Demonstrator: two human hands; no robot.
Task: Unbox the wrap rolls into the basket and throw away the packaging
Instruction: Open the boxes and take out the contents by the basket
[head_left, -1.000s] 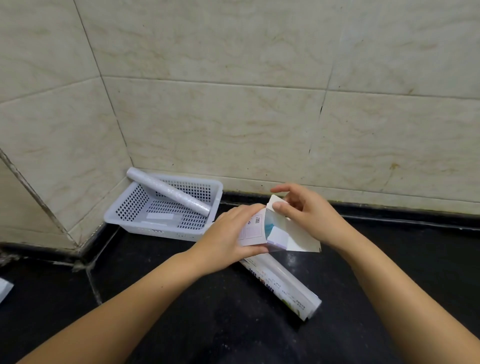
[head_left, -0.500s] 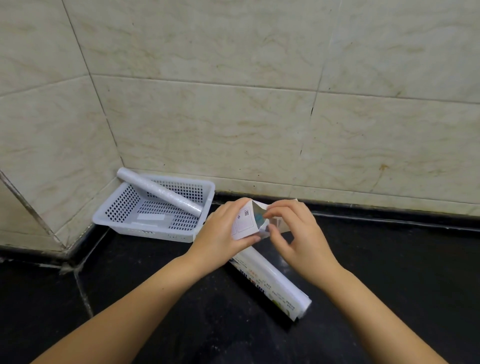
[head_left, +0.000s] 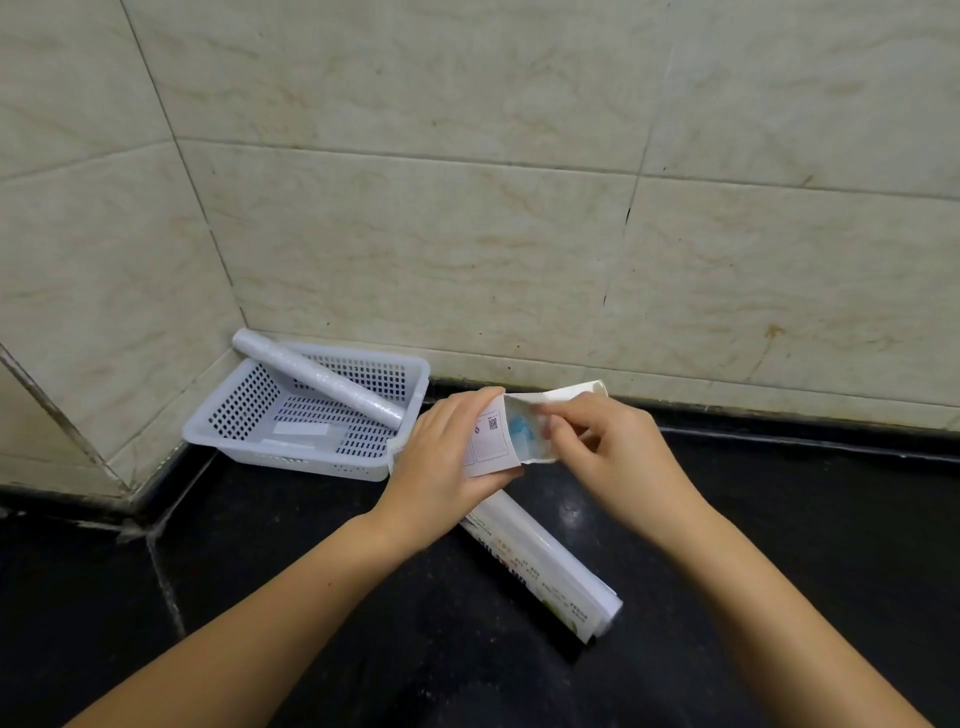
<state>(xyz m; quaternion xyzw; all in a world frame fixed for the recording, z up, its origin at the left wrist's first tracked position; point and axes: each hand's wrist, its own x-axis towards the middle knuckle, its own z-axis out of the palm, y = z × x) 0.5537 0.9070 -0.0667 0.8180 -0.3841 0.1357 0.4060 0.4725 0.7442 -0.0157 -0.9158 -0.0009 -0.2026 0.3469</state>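
You've got one roll (head_left: 317, 381) sitting in the basket (head_left: 306, 462) already – now your left hand (head_left: 441, 467) grips the box (head_left: 491, 441) while your right hand (head_left: 597, 447) pinches inside its open end, another wrapped roll (head_left: 540, 566) waiting on the counter (head_left: 779, 519) – roughly halfway, nothing binned yet.

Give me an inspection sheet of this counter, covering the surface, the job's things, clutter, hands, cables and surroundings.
Surface: black counter, glossy, bare at right.
Job's things: white basket in the corner, one unboxed roll leaning across it, upper end over the rim; open box held above the counter; another boxed roll lying beneath the hands.
Clutter: small white strips on the basket floor.
Hands: left hand has a grip on the box body; right hand pinches at its open end.
Cables: nothing seen.
Surroundings: beige tiled wall, some stains.
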